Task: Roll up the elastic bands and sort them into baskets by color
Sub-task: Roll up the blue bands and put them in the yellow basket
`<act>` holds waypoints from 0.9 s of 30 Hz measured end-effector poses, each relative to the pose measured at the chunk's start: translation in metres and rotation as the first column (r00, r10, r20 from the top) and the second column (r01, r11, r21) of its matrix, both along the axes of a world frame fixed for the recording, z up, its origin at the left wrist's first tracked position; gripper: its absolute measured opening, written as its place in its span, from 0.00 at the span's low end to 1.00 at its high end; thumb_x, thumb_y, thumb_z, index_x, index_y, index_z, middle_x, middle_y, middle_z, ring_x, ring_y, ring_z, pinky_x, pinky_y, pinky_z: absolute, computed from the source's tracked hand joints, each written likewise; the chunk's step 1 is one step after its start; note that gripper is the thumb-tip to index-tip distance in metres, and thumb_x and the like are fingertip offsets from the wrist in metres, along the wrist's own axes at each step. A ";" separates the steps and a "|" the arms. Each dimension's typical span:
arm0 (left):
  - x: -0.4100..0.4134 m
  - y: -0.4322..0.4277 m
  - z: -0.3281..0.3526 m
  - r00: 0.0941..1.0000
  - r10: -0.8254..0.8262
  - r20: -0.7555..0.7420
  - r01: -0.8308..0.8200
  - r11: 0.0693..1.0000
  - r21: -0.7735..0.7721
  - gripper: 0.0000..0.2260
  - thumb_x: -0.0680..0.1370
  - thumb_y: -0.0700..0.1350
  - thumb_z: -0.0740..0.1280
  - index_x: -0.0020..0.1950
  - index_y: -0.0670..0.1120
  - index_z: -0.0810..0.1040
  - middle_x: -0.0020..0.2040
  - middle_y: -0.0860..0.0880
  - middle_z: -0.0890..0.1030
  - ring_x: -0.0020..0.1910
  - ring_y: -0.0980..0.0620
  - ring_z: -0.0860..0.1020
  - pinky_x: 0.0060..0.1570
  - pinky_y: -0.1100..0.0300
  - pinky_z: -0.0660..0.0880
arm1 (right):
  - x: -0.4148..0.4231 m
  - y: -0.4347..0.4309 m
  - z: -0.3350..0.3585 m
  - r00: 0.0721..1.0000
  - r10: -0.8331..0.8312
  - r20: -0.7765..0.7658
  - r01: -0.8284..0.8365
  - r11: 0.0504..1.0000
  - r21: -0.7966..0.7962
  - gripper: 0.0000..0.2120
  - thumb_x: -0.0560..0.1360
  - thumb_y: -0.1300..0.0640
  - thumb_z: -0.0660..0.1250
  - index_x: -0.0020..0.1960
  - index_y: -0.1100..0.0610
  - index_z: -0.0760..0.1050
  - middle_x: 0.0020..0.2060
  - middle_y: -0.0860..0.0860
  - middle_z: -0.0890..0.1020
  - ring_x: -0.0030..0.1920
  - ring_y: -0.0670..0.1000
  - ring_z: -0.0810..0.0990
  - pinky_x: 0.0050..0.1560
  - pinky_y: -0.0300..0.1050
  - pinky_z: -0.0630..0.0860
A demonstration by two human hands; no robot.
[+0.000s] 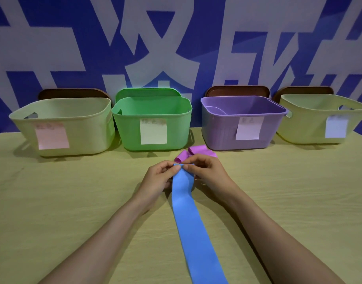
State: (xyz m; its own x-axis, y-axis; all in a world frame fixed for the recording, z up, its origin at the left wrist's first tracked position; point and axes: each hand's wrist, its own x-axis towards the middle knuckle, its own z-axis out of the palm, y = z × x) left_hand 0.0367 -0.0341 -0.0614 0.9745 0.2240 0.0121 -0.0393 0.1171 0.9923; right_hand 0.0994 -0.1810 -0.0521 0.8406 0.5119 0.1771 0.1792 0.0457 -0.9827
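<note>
L fingers, R fingers pinch 1 blue band (far end) | 1 purple band | 4 baskets

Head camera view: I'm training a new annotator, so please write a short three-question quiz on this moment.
1. True or false: the left hand and the right hand both pinch the far end of the blue elastic band.
2. Where is the purple elastic band? A) inside the purple basket; B) on the table just in front of the purple basket; C) draped over a wrist.
3. Short answer: what colour is the basket directly left of the purple basket?

Key: 1 true. 2 B. 3 green: the green basket.
</note>
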 end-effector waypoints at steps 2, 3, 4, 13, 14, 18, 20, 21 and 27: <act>0.001 0.000 0.001 1.000 -0.007 -0.004 0.007 1.000 -0.026 0.04 0.78 0.39 0.66 0.50 0.41 0.79 0.44 0.44 0.83 0.44 0.51 0.81 0.44 0.61 0.78 | -0.002 -0.001 0.001 0.999 0.018 -0.036 -0.016 0.999 0.039 0.07 0.72 0.66 0.70 0.42 0.56 0.82 0.38 0.52 0.83 0.42 0.49 0.80 0.44 0.42 0.77; 0.001 -0.001 0.001 1.000 -0.006 -0.008 0.005 1.000 -0.031 0.04 0.78 0.38 0.65 0.50 0.40 0.79 0.44 0.44 0.82 0.44 0.51 0.81 0.43 0.61 0.78 | -0.002 -0.001 0.001 0.999 0.019 -0.039 -0.017 0.999 0.037 0.07 0.72 0.66 0.70 0.42 0.55 0.82 0.38 0.52 0.83 0.42 0.49 0.80 0.44 0.42 0.77; 0.001 -0.002 0.002 1.000 -0.004 -0.012 0.003 0.999 -0.036 0.04 0.78 0.38 0.65 0.50 0.40 0.79 0.44 0.44 0.82 0.44 0.51 0.81 0.43 0.62 0.78 | -0.002 -0.001 0.002 0.999 0.013 -0.041 -0.012 1.000 0.029 0.08 0.72 0.67 0.71 0.41 0.54 0.82 0.38 0.52 0.83 0.42 0.49 0.80 0.44 0.43 0.77; 0.001 -0.007 0.004 0.999 -0.013 -0.039 0.009 0.994 -0.110 0.07 0.76 0.38 0.67 0.53 0.38 0.79 0.45 0.44 0.83 0.42 0.52 0.82 0.41 0.62 0.79 | -0.001 0.001 0.000 0.998 -0.061 -0.025 0.062 0.998 0.013 0.06 0.72 0.69 0.68 0.43 0.60 0.80 0.39 0.54 0.82 0.44 0.52 0.80 0.47 0.48 0.77; 0.001 -0.007 0.004 0.999 -0.003 -0.036 -0.001 0.993 -0.120 0.06 0.76 0.38 0.67 0.52 0.38 0.79 0.44 0.44 0.83 0.41 0.52 0.81 0.40 0.63 0.78 | -0.001 0.002 -0.001 0.998 -0.065 -0.003 0.065 0.998 0.002 0.06 0.72 0.69 0.69 0.43 0.60 0.80 0.39 0.54 0.82 0.44 0.52 0.80 0.49 0.49 0.77; 0.002 -0.005 0.004 0.998 0.052 -0.040 -0.055 0.994 -0.095 0.04 0.75 0.38 0.68 0.49 0.40 0.80 0.42 0.45 0.83 0.41 0.52 0.81 0.42 0.62 0.77 | -0.001 0.001 0.000 0.997 -0.050 0.056 0.053 0.998 -0.043 0.05 0.72 0.67 0.70 0.45 0.59 0.81 0.40 0.52 0.83 0.44 0.48 0.81 0.49 0.44 0.78; 0.001 -0.004 0.003 0.997 0.064 -0.034 -0.067 0.995 -0.075 0.03 0.75 0.37 0.68 0.48 0.40 0.80 0.41 0.46 0.83 0.39 0.54 0.81 0.40 0.64 0.78 | -0.003 0.000 0.001 1.000 -0.020 0.004 0.020 1.000 -0.023 0.05 0.73 0.66 0.70 0.46 0.60 0.81 0.41 0.53 0.83 0.43 0.47 0.81 0.45 0.40 0.77; 0.001 -0.004 0.002 0.997 0.071 -0.025 -0.073 0.995 -0.068 0.03 0.75 0.37 0.68 0.48 0.40 0.80 0.41 0.46 0.83 0.39 0.55 0.82 0.39 0.66 0.78 | -0.004 -0.001 0.002 0.999 -0.001 -0.040 0.001 1.000 -0.002 0.05 0.73 0.66 0.70 0.47 0.60 0.81 0.42 0.54 0.83 0.42 0.47 0.81 0.44 0.38 0.77; 0.001 -0.005 0.001 0.992 0.127 0.020 -0.128 0.991 0.030 0.04 0.75 0.38 0.69 0.48 0.41 0.81 0.43 0.46 0.83 0.42 0.55 0.81 0.42 0.64 0.77 | -0.004 -0.001 0.003 0.987 -0.006 -0.158 0.010 1.000 0.022 0.03 0.75 0.62 0.68 0.44 0.59 0.80 0.40 0.55 0.81 0.41 0.49 0.78 0.40 0.38 0.75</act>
State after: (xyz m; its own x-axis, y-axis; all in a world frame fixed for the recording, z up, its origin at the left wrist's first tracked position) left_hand 0.0378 -0.0388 -0.0603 0.9375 0.3458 0.0387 -0.0702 0.0790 0.9944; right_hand 0.0949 -0.1824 -0.0491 0.8629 0.5026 0.0531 0.0218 0.0679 -0.9975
